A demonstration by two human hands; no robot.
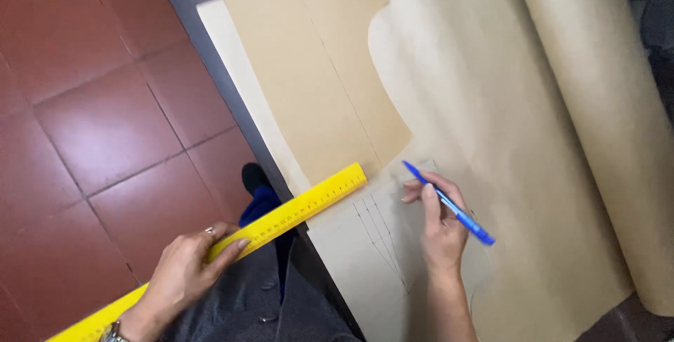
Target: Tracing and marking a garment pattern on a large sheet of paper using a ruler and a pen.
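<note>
over the paper, pen points upper-left.

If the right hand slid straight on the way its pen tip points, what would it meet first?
Likely the curved edge of the brown cardboard pattern piece, just beyond the blue pen held by the right hand. Only bare kraft paper lies between.

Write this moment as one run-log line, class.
left hand: holds yellow ruler | right hand: holds blue pen over brown paper | cardboard pattern on paper | pencil lines drawn
</note>
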